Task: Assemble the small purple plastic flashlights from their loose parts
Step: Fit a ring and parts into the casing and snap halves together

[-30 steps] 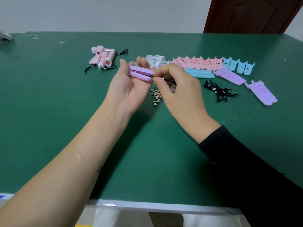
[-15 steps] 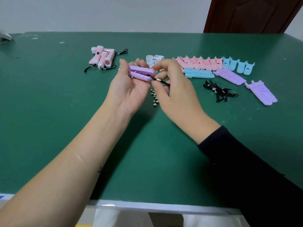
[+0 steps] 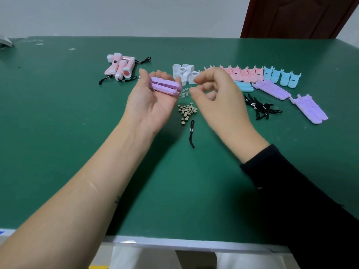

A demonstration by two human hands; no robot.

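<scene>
Operator: Curled round a purple flashlight body (image 3: 165, 87), the left hand (image 3: 153, 105) holds it palm up above the green table (image 3: 58, 133), a little left of centre in my view.

Listener: What does the piece look like?

Operator: It is pale purple plastic, long and narrow, and lies crosswise over the fingers. Two parallel ridges run along it with a groove between. At far left lie finished pink flashlights (image 3: 120, 66) with black cords. Just right of the hand are white caps (image 3: 184, 73), tiny clear bulbs (image 3: 183, 94), a cluster of button batteries (image 3: 187, 111) and, nearer me, one loose lanyard (image 3: 192, 133). Further right are pink shells (image 3: 244, 73), blue shells (image 3: 281, 77), spare purple shells (image 3: 272, 89) and a black cord pile (image 3: 260, 109).

Listener: Is anything hard to make out?

Operator: The left fingers hide the body's far edge. The right hand (image 3: 223, 101) is slightly blurred and covers part of the pink row.

Listener: And the grips?

Operator: On the left, the thumb sits at one end and the fingertips hook over the far side, clamping the body. The right hand hovers just beside it without touching. Its fingers are loosely curled, thumb and forefinger apart, and I see nothing between them.
</scene>
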